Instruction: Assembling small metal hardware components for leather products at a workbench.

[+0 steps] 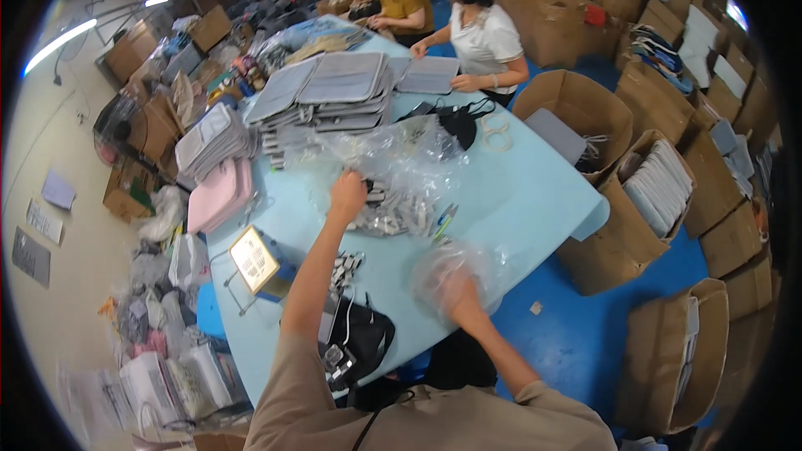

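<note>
My left hand [347, 195] reaches out over the light blue table [535, 192], its fingers closing on a small grey packaged item at the edge of a heap of such items [393, 213] in clear wrap. My right hand [451, 284] is lower and nearer to me, inside a crumpled clear plastic bag [455, 271] that blurs it. A larger clear plastic sheet [401, 154] lies just beyond the heap.
Stacks of grey flat cases [334, 92] and pink ones [219, 192] cover the far table. Two people [480, 29] work at the far end. Open cardboard boxes [643, 200] stand on the blue floor to the right. A black bag [359, 334] lies by me.
</note>
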Motion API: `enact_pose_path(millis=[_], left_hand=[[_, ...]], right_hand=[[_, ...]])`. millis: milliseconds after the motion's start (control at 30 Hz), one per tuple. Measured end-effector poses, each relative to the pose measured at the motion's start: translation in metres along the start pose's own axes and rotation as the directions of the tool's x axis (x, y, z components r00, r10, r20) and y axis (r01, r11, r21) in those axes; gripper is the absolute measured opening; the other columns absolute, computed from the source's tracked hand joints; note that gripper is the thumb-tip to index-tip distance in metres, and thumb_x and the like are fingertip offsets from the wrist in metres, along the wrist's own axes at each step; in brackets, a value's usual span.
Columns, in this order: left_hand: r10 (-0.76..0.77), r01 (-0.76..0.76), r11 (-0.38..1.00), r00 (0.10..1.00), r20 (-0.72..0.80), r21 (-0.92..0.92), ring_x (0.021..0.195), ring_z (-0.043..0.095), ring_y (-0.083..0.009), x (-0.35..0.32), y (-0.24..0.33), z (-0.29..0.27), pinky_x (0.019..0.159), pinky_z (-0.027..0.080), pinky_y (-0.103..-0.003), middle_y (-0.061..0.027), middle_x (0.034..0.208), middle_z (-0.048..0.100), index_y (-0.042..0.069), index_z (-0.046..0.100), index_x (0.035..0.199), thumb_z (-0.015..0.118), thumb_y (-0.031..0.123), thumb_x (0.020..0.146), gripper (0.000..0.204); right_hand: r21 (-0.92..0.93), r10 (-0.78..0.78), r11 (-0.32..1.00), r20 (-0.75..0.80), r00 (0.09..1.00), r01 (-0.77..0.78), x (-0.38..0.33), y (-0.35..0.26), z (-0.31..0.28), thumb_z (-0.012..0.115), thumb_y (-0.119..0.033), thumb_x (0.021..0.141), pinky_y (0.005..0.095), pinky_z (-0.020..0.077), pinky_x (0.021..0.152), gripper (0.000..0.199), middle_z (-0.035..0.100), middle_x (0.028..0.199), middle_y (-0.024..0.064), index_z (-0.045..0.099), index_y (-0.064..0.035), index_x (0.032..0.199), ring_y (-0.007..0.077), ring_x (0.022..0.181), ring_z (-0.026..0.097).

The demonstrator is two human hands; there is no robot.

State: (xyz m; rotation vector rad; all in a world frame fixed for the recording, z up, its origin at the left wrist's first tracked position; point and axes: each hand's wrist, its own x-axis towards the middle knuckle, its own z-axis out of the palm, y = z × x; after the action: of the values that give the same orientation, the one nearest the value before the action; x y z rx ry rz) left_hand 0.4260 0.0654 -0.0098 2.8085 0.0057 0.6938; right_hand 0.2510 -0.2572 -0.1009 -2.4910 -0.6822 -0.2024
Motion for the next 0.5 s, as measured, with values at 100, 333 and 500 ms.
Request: enact_pose_path(millis=[100, 333, 500], left_hand=[[-0.240, 0.181, 0.947, 0.948, 0.211, 0.265, 0.091, 0.072, -0.0409, 0.003, -0.032, 0.023, 0.079, 0.058, -0.051, -0.0181, 0.100, 0.074, 0.005, 0.076, 0.092, 0.073, 0.025, 0.084, 0.021], [-0.164, 0.163, 0.986, 0.986, 0.015, 0.046, 0.086, 0.072, -0.0397, -0.002, -0.019, 0.027, 0.074, 0.058, -0.049, -0.0194, 0.094, 0.075, 0.012, 0.079, 0.095, 0.072, 0.029, 0.088, 0.020], [-0.284, 0.266, 0.949, 0.955, -0.090, -0.169, 0.077, 0.073, -0.0348, -0.003, -0.017, 0.001, 0.071, 0.057, -0.045, -0.0188, 0.081, 0.074, 0.002, 0.078, 0.096, 0.075, 0.026, 0.090, 0.026]], right_hand=[[0.103, -0.033, 0.993, -0.162, 0.986, 0.050, 0.004, -0.007, 0.009, 0.061, -0.014, 0.084, 0.0523, 0.0531, 0.080, 0.019, 0.066, 0.098, 0.0268, 0.070, 0.0016, 0.091, 0.0439, 0.092, 0.065], [0.110, 0.124, 0.986, 0.019, 0.992, -0.125, 0.001, -0.012, -0.020, 0.067, -0.024, 0.086, 0.0501, 0.0533, 0.077, 0.024, 0.068, 0.100, 0.0224, 0.073, -0.0060, 0.101, 0.0437, 0.090, 0.065], [0.472, 0.100, 0.882, -0.223, 0.970, 0.018, -0.009, -0.016, -0.038, 0.070, -0.013, 0.085, 0.0409, 0.0562, 0.073, 0.015, 0.071, 0.094, 0.0165, 0.076, -0.0068, 0.097, 0.0354, 0.081, 0.069]])
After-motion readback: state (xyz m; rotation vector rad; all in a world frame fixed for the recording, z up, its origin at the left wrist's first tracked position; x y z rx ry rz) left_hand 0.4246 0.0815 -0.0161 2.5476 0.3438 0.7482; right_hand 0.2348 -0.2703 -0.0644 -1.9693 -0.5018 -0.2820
